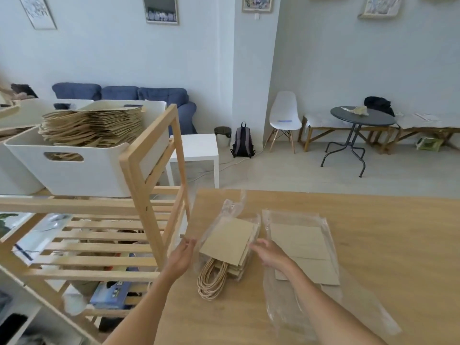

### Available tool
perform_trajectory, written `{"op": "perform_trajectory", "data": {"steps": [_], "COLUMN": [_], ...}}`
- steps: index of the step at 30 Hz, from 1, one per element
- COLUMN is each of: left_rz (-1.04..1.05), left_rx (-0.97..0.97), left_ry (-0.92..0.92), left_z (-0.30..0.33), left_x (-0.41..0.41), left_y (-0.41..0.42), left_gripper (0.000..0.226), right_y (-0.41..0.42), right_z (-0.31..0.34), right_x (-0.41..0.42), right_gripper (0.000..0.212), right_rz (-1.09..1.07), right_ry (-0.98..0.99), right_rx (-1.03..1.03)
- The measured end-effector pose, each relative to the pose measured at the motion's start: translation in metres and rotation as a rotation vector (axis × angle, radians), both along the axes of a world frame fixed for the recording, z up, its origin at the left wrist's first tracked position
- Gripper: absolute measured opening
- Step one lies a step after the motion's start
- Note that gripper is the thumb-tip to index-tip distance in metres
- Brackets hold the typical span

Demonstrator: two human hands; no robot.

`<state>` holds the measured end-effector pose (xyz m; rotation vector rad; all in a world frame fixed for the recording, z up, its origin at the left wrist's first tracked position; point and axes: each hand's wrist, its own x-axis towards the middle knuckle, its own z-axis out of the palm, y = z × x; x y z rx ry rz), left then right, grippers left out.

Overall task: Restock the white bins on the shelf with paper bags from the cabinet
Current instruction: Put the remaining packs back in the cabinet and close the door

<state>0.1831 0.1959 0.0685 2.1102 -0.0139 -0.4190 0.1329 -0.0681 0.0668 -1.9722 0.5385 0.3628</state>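
Note:
A stack of brown paper bags [227, 241] with twine handles lies on the wooden table [373, 245], partly inside a clear plastic sleeve [230, 206]. My left hand [183, 255] is at the stack's left side, fingers apart, touching the plastic. My right hand [267, 252] is at the stack's right edge, fingers spread. A second plastic-wrapped pack [302, 247] of flat bags lies just right of it. On the wooden shelf [139, 175] at the left, a white bin [82, 170] holds a tall pile of paper bags [92, 127].
Another white bin [15, 175] stands left of the first. Lower shelf slats [94, 247] are bare. Beyond the table are a small white side table [196, 148], a backpack [242, 140], a white chair [285, 118], a round dark table [362, 118] and a blue sofa [124, 94].

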Motion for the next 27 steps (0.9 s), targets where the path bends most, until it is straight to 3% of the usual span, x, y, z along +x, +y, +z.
{"op": "perform_trajectory", "data": {"steps": [8,11,14,17,23,27], "left_rz": [-0.053,-0.165,-0.247,-0.248,-0.356,-0.398], "left_rx": [-0.085,0.058,0.159,0.202,0.211,0.196], "left_ry": [0.342,0.322,0.264,0.318,0.552,0.559], "left_z": [-0.021,-0.023,-0.03,-0.036,-0.035,-0.039], "left_x": [0.061,0.073,0.081,0.09,0.095,0.095], "left_y": [-0.031,-0.049,-0.065,-0.076,-0.089,-0.1], "left_gripper": [0.063,0.084,0.082,0.09,0.083,0.084], "right_y": [-0.043,-0.061,-0.079,-0.101,-0.141,-0.165], "right_z": [0.001,0.002,0.003,0.003,0.003,-0.014], "right_x": [0.019,0.017,0.012,0.001,-0.03,-0.044], "right_gripper": [0.023,0.023,0.022,0.021,0.032,0.072], "right_rz": [-0.272,-0.343,-0.389,-0.454,-0.581,-0.637], "right_ry": [-0.19,-0.225,-0.238,-0.22,-0.145,0.127], "right_rx": [-0.032,-0.05,-0.095,-0.13,-0.27,-0.415]}}
